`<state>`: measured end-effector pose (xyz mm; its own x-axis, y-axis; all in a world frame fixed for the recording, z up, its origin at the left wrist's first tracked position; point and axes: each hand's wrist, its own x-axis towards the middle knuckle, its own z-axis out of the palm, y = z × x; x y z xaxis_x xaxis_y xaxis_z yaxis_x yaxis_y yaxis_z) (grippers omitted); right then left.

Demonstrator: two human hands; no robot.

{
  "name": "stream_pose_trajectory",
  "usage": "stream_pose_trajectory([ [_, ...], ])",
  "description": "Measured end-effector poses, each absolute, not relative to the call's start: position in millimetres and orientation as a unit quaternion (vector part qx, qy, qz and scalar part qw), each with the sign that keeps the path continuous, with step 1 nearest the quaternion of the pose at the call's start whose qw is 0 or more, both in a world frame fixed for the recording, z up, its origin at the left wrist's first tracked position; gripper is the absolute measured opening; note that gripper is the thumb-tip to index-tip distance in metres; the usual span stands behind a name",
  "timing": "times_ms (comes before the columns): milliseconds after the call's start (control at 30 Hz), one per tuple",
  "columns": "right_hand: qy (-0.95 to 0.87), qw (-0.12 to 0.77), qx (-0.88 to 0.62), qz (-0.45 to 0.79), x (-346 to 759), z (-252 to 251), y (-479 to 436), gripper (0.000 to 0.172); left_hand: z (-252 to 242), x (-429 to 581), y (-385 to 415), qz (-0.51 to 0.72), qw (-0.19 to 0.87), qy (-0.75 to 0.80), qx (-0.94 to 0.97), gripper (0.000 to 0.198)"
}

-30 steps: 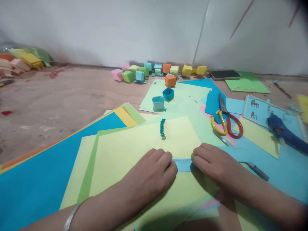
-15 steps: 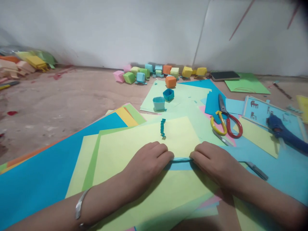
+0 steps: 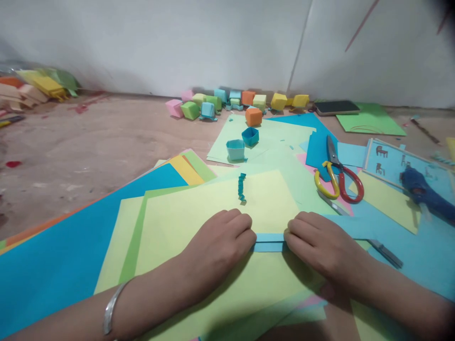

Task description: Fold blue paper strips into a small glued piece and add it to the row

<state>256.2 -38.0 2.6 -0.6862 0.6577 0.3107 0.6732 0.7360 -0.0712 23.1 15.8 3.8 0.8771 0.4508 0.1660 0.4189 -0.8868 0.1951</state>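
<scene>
A light-blue paper strip [image 3: 270, 246] lies across the pale yellow-green sheet [image 3: 199, 208], its far edge folded over toward me. My left hand [image 3: 223, 244] grips the strip's left end, fingers curled. At the right end, my right hand [image 3: 316, 241] pinches it the same way, fingers closed. Both ends of the strip are hidden under the fingers. Just beyond the hands sits a small teal zigzag-folded paper strip [image 3: 241, 187]. Farther off stand a light-blue open paper box [image 3: 235, 150] and a teal one [image 3: 250, 136].
Scissors [image 3: 339, 175] with yellow and red handles lie to the right, near a craft knife [image 3: 386, 253] and a blue glue gun [image 3: 426, 192]. Several coloured paper cubes [image 3: 213, 103] line the wall. A phone [image 3: 337, 108] rests behind. Blue sheets [image 3: 88, 227] spread at left.
The strip's folded edge, raised and narrow before, now lies flatter and shows as a wider band. My hands have shifted slightly, staying at its two ends. The view has moved a little.
</scene>
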Motion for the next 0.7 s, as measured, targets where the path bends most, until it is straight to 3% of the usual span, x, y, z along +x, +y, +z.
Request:
stream_pose_trajectory([
  [700, -0.925, 0.11, -0.361, -0.044, 251.2, 4.1, -47.6, 0.027, 6.2, 24.5, 11.7, 0.096, 0.021, 0.202, 0.975, 0.017],
])
